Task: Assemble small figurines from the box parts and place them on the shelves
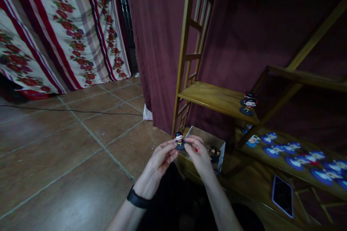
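Note:
Between my two hands is a small doll figurine (pixel 179 138) with black hair, red hair ties and a dark round base. My left hand (pixel 162 156) pinches the base from the left, a black band on its wrist. From the right, my right hand (pixel 199 154) grips the same base with fingers closed. Just behind my hands stands an open white box (pixel 221 151) with a few more dark-haired figurines (pixel 215 151) inside, partly hidden by my right hand. Two similar figurines (pixel 248 104) stand one behind the other at the right end of the wooden shelf (pixel 211 95).
A lower shelf at right carries several blue-and-white figurines (pixel 298 160). A phone (pixel 282 195) lies on the wooden surface below them. A lattice wooden post (pixel 183 50) rises at the shelf's left. A dark cable (pixel 81 110) crosses the tiled floor (pixel 89 166).

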Demonstrator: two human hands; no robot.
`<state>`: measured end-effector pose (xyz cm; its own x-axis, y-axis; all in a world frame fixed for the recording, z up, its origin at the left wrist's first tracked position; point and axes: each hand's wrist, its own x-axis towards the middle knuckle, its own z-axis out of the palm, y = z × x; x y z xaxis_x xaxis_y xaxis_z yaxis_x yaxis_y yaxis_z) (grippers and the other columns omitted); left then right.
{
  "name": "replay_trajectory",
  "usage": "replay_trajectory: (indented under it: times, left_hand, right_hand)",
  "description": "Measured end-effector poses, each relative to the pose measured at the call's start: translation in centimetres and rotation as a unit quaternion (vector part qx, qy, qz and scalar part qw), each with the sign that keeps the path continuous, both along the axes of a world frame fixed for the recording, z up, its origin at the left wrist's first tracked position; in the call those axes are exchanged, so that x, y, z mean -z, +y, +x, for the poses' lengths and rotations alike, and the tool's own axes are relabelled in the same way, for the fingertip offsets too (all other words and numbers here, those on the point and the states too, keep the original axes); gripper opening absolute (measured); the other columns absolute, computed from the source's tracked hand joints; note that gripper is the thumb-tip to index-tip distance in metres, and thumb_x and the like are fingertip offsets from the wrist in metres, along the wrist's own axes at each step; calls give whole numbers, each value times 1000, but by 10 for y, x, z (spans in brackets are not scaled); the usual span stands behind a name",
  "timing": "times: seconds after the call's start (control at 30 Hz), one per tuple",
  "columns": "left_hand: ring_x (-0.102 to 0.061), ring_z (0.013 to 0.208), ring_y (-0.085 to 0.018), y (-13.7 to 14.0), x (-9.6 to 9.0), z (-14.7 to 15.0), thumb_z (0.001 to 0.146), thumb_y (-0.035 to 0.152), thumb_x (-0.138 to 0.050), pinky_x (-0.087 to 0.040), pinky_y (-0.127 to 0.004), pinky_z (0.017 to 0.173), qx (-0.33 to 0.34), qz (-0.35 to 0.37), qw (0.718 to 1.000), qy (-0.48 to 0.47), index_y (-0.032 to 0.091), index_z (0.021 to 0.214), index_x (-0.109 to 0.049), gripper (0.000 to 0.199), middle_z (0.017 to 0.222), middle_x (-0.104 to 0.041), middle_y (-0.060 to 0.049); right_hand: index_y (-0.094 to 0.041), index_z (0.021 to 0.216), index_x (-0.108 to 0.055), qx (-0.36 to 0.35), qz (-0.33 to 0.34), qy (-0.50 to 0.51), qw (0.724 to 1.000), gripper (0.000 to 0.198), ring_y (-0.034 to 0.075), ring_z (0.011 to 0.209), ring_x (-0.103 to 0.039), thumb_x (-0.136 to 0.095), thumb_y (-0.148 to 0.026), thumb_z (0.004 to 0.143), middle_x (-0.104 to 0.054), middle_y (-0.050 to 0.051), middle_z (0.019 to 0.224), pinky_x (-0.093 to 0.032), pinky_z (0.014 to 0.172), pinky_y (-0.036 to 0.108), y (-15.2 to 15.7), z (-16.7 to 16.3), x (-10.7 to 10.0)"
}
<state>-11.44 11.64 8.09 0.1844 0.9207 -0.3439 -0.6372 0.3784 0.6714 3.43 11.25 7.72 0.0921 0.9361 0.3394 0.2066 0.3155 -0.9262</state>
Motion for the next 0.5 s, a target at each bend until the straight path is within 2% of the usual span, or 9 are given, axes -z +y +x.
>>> replay_trajectory:
  times: [0.13, 0.23, 0.37, 0.5]
  left_hand:
    - [-61, 52, -8, -2, -2, 2, 67, 9, -68, -52, -18, 53, -1, 19, 1000, 18, 12, 88, -64, 22, 70, -69, -4]
    - [-60, 50, -8, -3, -3, 4, 65, 10, -70, -51, -17, 52, -15, 40, 998, 44, 12, 87, -64, 22, 67, -67, -3]
    - [-59, 50, -7, -7, -4, 4, 63, 11, -72, -50, -17, 50, -23, 69, 995, 67, 12, 86, -64, 25, 67, -66, -2]
    - [-60, 57, -8, -11, -2, 4, 62, 12, -73, -51, -18, 54, -20, 87, 993, 73, 13, 85, -64, 25, 73, -67, -3]
  right_hand:
    - [-21, 85, -66, -56, -56, 61, 995, 17, 21, 102, -54, -59, -32, 75, -56, 6, 108, -44, 90, 36, 1, -1, -2]
    - [-19, 84, -65, -76, -80, 92, 990, 18, 20, 94, -58, -62, -33, 72, -61, 5, 99, -46, 85, 35, 1, -3, -3]
    - [-19, 79, -66, -64, -77, 95, 990, 19, 20, 85, -61, -66, -33, 67, -66, 4, 88, -47, 80, 34, 2, -5, -3]
    - [-19, 77, -66, -58, -68, 90, 992, 17, 19, 82, -61, -66, -33, 67, -66, 4, 86, -48, 78, 33, 2, -9, 2]
